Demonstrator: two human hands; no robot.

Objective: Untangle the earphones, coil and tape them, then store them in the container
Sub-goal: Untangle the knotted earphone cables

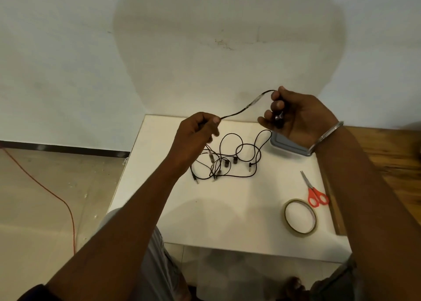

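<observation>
We see both hands raised over the counter, a black earphone cable stretched between them. The left hand pinches one end, left of the container. The right hand, just above the container, curls its fingers round the other end. The tangled earphones lie just left of the container. The scissors and tape roll lie nearer us than the container.

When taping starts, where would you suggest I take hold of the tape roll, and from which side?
Come down from above and pinch the tape roll by its ring on the left side, one finger in the hole, thumb outside. It lies flat on the table, hole upward, and the scissors lie close beyond its right edge.
</observation>
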